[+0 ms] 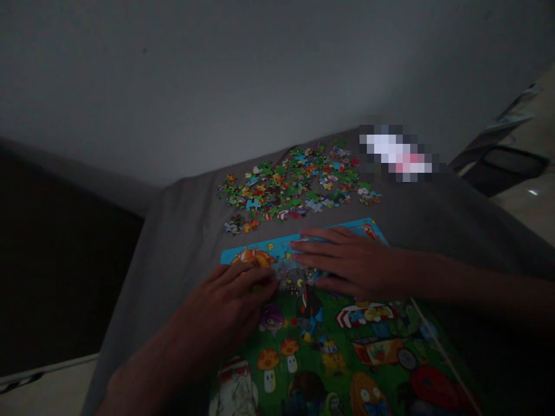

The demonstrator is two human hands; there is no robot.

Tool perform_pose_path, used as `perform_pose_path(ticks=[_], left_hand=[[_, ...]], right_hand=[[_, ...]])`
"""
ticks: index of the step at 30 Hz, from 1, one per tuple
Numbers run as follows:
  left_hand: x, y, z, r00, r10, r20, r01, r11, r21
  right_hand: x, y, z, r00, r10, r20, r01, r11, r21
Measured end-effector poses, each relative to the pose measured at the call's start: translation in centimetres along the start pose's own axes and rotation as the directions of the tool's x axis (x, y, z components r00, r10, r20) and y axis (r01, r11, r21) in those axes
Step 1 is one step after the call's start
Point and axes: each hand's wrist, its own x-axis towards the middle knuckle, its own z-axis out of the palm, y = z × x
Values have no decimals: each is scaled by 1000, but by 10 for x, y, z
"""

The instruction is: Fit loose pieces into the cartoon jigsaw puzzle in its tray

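A jigsaw puzzle board (310, 352) lies in front of me, printed with cartoon mushrooms, a cart and other figures on green, with a blue strip along its far edge. My right hand (358, 263) rests flat over the board's upper right part, fingers stretched out to the left and slightly apart. On the upper left part, my left hand (234, 294) has its fingers bent and drawn together, the tips down at the picture beside a grey cartoon head. Whatever those fingertips hold, if anything, is hidden.
Beyond the board, many loose puzzle pieces (290, 182) are spread over the grey cloth (186, 214). A pixelated bright object (394, 153) sits at the back right, near the wall (243, 75). Dark framed items (507, 162) stand past the right edge.
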Motion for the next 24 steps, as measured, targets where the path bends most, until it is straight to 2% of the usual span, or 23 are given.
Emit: perform_pose_path(ticks=[3,5,16,24], left_hand=[[0,2,2,1000,0,-13,0,1000,-11],[1,2,2,1000,3,-16,-3,1000,-8],[-4,6,3,998,-39,-46,43,996,81],[-2,8,7,999,-43,-9,44,997,65]], right_hand=[[14,-4,7,995,25,95,-24,1000,-5],[20,-5,10,992,33,119,-33,999,-1],[21,-12,8,996,61,70,-59,998,-36],[21,-11,7,992,62,112,-60,998,-22]])
